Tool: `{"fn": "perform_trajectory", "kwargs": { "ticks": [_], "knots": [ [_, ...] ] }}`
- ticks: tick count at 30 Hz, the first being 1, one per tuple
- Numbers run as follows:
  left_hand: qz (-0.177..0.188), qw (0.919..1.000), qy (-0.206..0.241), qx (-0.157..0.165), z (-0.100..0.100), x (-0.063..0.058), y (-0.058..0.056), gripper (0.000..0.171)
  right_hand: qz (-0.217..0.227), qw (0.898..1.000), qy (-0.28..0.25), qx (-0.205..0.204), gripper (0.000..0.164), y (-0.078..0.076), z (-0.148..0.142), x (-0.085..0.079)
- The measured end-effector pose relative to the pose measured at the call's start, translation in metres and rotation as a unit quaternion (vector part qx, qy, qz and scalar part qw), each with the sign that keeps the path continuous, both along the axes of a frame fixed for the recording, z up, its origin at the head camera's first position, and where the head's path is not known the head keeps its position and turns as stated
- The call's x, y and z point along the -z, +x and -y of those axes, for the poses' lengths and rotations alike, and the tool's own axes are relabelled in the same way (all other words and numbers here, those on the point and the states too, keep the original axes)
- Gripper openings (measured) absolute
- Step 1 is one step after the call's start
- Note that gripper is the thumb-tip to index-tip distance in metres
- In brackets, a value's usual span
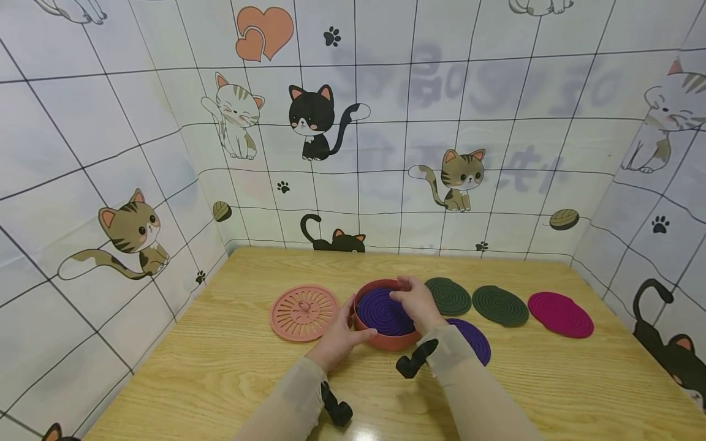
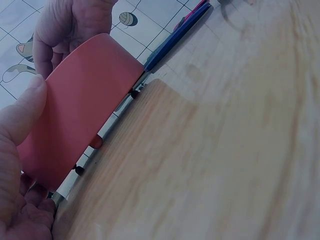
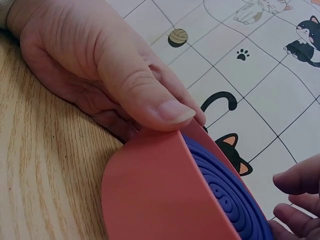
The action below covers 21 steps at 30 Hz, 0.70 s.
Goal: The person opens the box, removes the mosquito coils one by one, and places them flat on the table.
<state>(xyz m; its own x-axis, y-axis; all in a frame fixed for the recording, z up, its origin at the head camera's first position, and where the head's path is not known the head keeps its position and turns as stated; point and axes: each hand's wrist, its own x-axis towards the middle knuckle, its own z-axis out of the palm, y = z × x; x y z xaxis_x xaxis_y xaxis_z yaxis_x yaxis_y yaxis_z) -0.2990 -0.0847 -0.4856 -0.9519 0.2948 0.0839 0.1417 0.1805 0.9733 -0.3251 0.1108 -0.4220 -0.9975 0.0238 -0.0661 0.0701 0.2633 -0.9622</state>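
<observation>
A round coral-red holder (image 1: 388,342) with a low wall sits in front of me, and a purple spiral coaster (image 1: 383,312) lies inside it. My left hand (image 1: 343,334) holds the holder's left side, with the thumb along the front wall in the left wrist view. On the opposite side my right hand (image 1: 419,304) grips the rim; its thumb (image 3: 167,112) presses on the top edge in the right wrist view, and the other fingers are partly hidden behind the wall. Partly covered by my right forearm is another purple coaster (image 1: 473,340).
Left of the holder lies a pink slotted lid (image 1: 305,313) with a small knob. To the right are green spiral coasters (image 1: 448,296) (image 1: 501,305) and magenta ones (image 1: 559,315), overlapping. A cat-print sheet (image 1: 386,202) walls in the wooden table (image 1: 220,367) at back and sides.
</observation>
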Motion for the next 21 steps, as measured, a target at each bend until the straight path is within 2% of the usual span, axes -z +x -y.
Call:
{"fn": "perform_trajectory", "kwargs": {
  "ticks": [9,21],
  "knots": [
    [0.005,1.0,-0.002,0.0,0.0006,0.0024,-0.0018,0.103,-0.004,1.0,-0.017,0.01,0.053,0.0003,-0.001,-0.0011],
    [0.007,1.0,0.004,0.0,0.0003,-0.0003,0.0006,0.105,0.004,0.999,-0.039,0.024,0.05,-0.0024,-0.0047,0.0015]
  ]
}}
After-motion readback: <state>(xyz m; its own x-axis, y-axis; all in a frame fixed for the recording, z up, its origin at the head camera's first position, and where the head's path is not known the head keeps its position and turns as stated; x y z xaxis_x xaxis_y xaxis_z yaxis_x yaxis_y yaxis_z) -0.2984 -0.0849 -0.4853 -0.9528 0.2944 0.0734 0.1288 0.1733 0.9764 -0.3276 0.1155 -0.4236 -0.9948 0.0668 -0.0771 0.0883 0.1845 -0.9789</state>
